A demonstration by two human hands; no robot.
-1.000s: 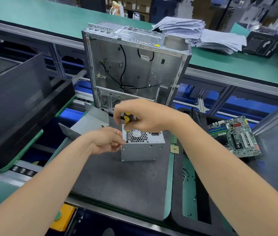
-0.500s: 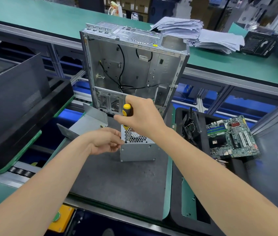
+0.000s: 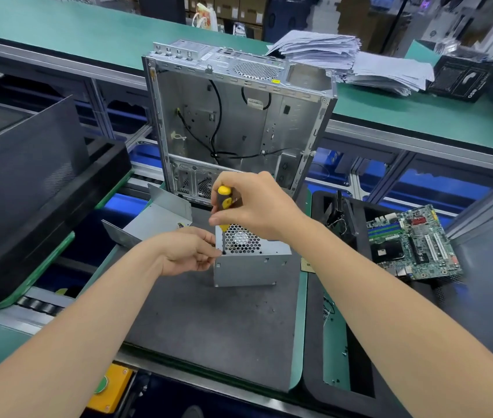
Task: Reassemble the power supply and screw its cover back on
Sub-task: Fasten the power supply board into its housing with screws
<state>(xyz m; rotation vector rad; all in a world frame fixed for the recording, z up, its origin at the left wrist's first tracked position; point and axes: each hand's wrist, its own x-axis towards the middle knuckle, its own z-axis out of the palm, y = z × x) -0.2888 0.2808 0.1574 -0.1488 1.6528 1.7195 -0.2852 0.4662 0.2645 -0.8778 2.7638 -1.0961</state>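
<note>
Head view: the screwdriver (image 3: 224, 203) is gripped upright by the right hand (image 3: 257, 206), tip set on a corner of the power supply (image 3: 251, 267) beneath it, pinched steady by the left hand (image 3: 188, 251), and is best kept vertical under firm downward pressure.

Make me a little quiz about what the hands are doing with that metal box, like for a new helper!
1. True or false: the right hand grips the yellow-and-black screwdriver.
2. The screwdriver's tip meets: A) the white paper stack, B) a top corner of the silver metal power supply box, C) the tall open computer case.
3. Fill in: the green circuit board lies to the box's ____.
Key: 1 true; 2 B; 3 right.
</note>
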